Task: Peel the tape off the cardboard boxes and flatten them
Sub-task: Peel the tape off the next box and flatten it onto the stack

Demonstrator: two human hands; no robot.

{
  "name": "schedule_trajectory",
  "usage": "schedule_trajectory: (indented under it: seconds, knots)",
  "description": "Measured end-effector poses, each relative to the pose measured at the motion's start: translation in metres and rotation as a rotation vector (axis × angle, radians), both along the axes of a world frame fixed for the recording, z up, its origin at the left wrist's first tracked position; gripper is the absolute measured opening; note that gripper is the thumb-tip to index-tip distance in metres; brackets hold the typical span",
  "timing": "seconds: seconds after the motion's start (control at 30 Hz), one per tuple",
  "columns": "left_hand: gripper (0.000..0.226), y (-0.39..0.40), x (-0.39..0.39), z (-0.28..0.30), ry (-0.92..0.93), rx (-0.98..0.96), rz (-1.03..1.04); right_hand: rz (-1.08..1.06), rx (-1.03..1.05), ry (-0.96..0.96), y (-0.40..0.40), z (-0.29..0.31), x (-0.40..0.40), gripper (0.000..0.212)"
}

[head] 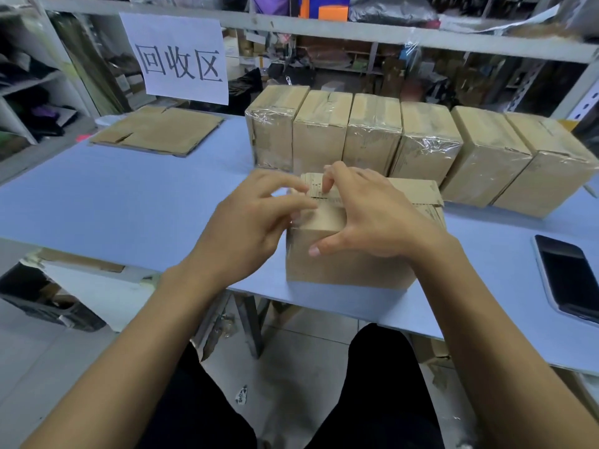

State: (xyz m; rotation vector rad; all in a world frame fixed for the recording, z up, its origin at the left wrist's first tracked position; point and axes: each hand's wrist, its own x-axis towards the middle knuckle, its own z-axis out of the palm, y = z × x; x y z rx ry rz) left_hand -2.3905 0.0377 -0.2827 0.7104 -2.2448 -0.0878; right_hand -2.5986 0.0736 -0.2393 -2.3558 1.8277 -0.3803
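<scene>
Both hands [311, 218] on the box [350, 264] — apparently pinching tape.

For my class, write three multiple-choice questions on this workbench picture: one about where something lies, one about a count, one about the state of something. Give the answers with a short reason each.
1. Where does the phone lie?
A. On the table's right edge
B. On the flattened cardboard
C. On top of the row of boxes

2. How many taped boxes stand in the row behind the hands?
A. Four
B. Six
C. Nine

3. What state is the cardboard under the paper sign in?
A. Standing, sealed
B. Flattened
C. Wrapped in film

Answers: 1 A, it rests screen-up on the blue table at the right. 2 B, six stand side by side. 3 B, it lies flat on the table's far left.
</scene>
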Motion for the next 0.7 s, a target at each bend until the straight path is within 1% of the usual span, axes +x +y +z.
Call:
schedule_trajectory:
  seconds: [0.07,0.17,0.23,0.33,0.4,0.5,0.6,0.63,0.7]
  knots:
    - [0.029,-0.004,0.009,0.0,-0.083,0.027,-0.052,-0.006,0.016,-0.007,-0.002,0.0,0.0,0.083]
    - [0.03,-0.01,0.016,0.006,-0.137,0.029,-0.078,-0.02,0.032,-0.012,-0.005,-0.001,0.0,0.084]
    - [0.024,-0.015,0.017,0.013,-0.158,0.013,-0.119,-0.03,0.038,-0.016,-0.006,-0.001,0.0,0.085]
    - [0.015,-0.023,0.017,0.025,-0.228,0.05,-0.214,-0.034,0.041,-0.027,-0.006,-0.002,-0.001,0.085]
    - [0.011,-0.027,0.015,0.032,-0.292,0.111,-0.262,-0.036,0.04,-0.03,-0.006,-0.002,-0.001,0.085]
    - [0.004,-0.032,0.014,0.038,-0.354,0.255,-0.303,-0.037,0.037,-0.037,-0.007,-0.002,0.0,0.085]
    - [0.021,-0.036,0.013,0.04,-0.371,0.432,-0.328,-0.037,0.041,-0.05,-0.006,-0.001,0.0,0.084]
    - [0.024,-0.036,0.012,0.04,-0.367,0.476,-0.333,-0.037,0.041,-0.053,-0.006,-0.001,0.0,0.085]
    - [0.019,-0.038,0.01,0.038,-0.364,0.526,-0.335,-0.037,0.044,-0.057,-0.007,0.0,0.0,0.085]
